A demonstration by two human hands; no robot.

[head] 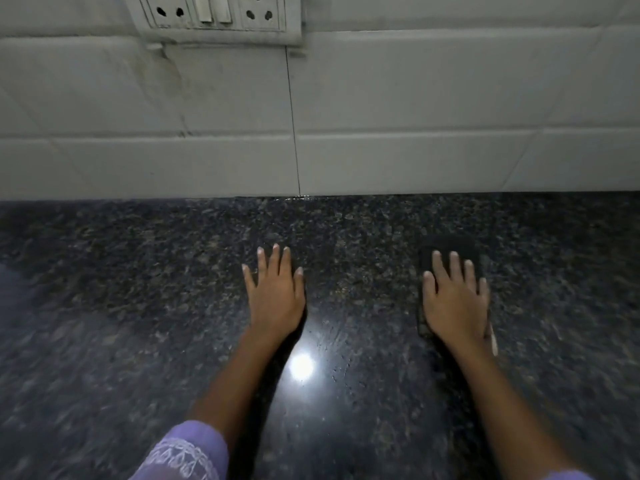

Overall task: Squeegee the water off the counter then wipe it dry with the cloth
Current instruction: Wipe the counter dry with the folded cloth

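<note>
A dark speckled granite counter (138,323) fills the lower half of the head view. My left hand (275,294) lies flat on it with straight, spread fingers, holding nothing. My right hand (455,299) presses flat on a dark folded cloth (450,244) that sticks out beyond my fingertips and along the hand's left side. A thin pale strip shows under the right wrist; I cannot tell what it is. A wet sheen and fine droplets (332,341) glint around a lamp reflection between my forearms. No squeegee is in view.
A white tiled wall (415,116) rises right behind the counter. A grimy socket and switch plate (214,12) is mounted on it at the top left of centre. A little water glints at the wall joint (301,197).
</note>
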